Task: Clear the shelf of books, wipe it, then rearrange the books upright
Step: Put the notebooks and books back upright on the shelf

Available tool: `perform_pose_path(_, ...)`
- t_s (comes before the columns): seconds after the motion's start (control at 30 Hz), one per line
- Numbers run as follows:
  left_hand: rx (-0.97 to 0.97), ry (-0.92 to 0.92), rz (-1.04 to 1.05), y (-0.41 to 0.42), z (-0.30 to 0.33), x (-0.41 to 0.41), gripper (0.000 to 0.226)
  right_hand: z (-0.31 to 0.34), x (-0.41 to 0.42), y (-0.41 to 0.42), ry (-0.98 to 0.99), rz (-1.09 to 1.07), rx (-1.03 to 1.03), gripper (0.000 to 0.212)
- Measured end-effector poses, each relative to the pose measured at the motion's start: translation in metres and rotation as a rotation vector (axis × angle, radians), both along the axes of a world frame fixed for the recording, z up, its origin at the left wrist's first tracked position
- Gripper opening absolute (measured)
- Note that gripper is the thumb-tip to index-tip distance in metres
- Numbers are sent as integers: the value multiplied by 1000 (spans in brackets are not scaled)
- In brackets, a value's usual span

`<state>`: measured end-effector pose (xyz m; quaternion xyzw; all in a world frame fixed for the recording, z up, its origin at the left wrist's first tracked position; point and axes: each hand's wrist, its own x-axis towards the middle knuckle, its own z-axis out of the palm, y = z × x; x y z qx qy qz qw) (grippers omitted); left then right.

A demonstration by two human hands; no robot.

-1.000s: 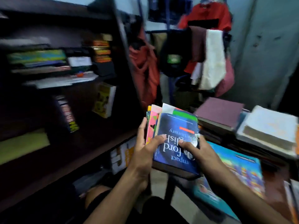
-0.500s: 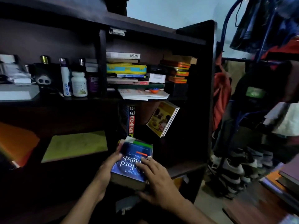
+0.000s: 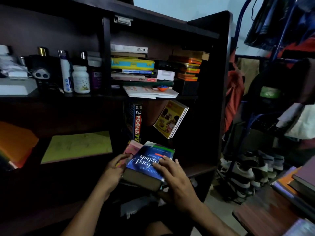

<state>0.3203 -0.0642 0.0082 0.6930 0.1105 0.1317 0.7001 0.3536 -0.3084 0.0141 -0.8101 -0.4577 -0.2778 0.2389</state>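
I hold a stack of books in front of the dark wooden shelf (image 3: 201,169). On top lies a thick blue dictionary (image 3: 144,163), with a pink book (image 3: 133,148) and a green-edged one under it. My left hand (image 3: 113,171) grips the stack's left side with its fingers curled round the edge. My right hand (image 3: 175,176) rests flat on the blue cover, fingers spread. On the lower shelf a black Focus book (image 3: 137,122) stands upright and a yellow book (image 3: 171,119) leans to the right of it.
The upper shelf carries stacked books (image 3: 132,65), orange boxes (image 3: 189,68) and several bottles (image 3: 80,77). A yellow-green folder (image 3: 76,147) and an orange one (image 3: 15,143) lie at left. Shoes (image 3: 247,174) line the floor at right, with more books (image 3: 300,183) on a table.
The view swung from the table of books to the shelf. Both hands carried the stack toward the lower shelf, and it now sits slightly nearer the shelf board.
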Motion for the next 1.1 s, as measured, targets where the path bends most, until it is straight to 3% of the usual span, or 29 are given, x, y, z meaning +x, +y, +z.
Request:
perform_pose_path(0.1,175,-8,5,2,-4,-1,43,30,0,-14,199,-5,355,56)
perform_pose_path(0.23,299,33,67,1,-5,-1,45,65,28,-39,342,-262,738,34)
perform_pose_path(0.4,489,194,85,-5,-6,2,75,48,57,-61,423,-455,799,47)
perform_pose_path(0.5,654,299,40,-15,2,9,76,31,60,-55,517,-446,754,67)
perform_pose_path(0.7,1146,464,-149,-33,41,37,63,14,88,-35,510,-411,755,65)
perform_pose_path(0.83,1483,625,-196,-38,77,70,74,13,121,-27,485,-441,803,68)
perform_pose_path(0.93,1539,507,-89,-60,90,97,67,4,139,-24,523,-446,763,79)
perform_pose_path(1.03,1464,154,-48,-83,80,134,54,-3,151,-26,653,-441,739,75)
perform_pose_path(1.1,1387,27,-58,-94,63,166,53,-6,156,-27,681,-455,735,68)
